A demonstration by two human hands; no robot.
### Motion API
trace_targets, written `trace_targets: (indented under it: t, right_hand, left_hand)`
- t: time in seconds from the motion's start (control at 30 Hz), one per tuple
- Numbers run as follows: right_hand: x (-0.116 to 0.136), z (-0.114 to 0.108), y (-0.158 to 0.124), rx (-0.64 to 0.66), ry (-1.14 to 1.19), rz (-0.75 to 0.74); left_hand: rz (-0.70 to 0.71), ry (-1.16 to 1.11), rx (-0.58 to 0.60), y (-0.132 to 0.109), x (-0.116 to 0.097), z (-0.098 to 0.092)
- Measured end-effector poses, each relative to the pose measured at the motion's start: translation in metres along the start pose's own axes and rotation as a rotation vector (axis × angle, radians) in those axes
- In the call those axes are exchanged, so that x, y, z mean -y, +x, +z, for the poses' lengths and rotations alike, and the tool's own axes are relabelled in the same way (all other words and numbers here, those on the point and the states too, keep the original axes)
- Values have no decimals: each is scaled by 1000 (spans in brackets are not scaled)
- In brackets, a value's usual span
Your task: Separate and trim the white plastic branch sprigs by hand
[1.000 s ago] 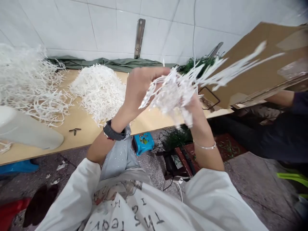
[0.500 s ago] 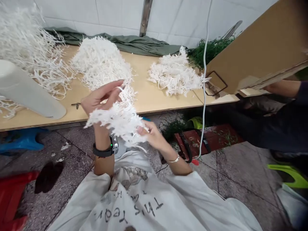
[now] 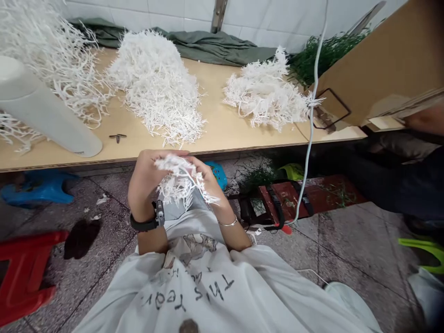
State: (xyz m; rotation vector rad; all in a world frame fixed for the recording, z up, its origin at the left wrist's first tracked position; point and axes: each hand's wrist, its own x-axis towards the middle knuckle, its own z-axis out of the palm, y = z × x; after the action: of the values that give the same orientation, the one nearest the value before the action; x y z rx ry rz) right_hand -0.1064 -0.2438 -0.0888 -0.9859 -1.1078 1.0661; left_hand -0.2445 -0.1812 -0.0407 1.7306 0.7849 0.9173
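Note:
Both my hands hold a small bunch of white branching strands just below the table's front edge. My left hand, with a black watch on its wrist, cups the bunch's left side. My right hand, with a thin silver bracelet, pinches its right side. Behind them, a large heap of the same white strands lies on the pale wooden tabletop. A smaller heap sits to its right, and a loose, spread heap lies at the far left.
A white cylindrical roll lies at the table's left, near a small metal clip. A person's arm and a cardboard sheet are at the right. A white cable hangs down there. Stools stand on the floor.
My hands have come closer together and lower, in front of my chest. The bunch between them looks smaller. The view has tilted, so the table sits higher in the picture.

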Motion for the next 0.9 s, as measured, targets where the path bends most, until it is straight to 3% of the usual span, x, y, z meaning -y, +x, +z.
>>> trace_targets:
  t: [0.07, 0.17, 0.27, 0.47, 0.7, 0.9]
  right_hand:
    - [-2, 4, 2, 29, -68, 1]
    - [-9, 10, 2, 50, -97, -33]
    - [-15, 14, 0, 34, -129, -49]
    - [-11, 21, -7, -241, -106, -142]
    - [-1, 8, -3, -287, 100, 74]
    - [2, -8, 4, -382, 169, 87]
  left_hand:
    - [-29, 23, -9, -5, 6, -5]
    - [-44, 48, -164, -11, 15, -12]
    - [-67, -50, -216, -13, 20, -17]
    - [-149, -449, -154, -14, 18, -14]
    - [-173, -639, -75, -5, 36, -6]
    - [-284, -848, 89, 4, 33, 14]
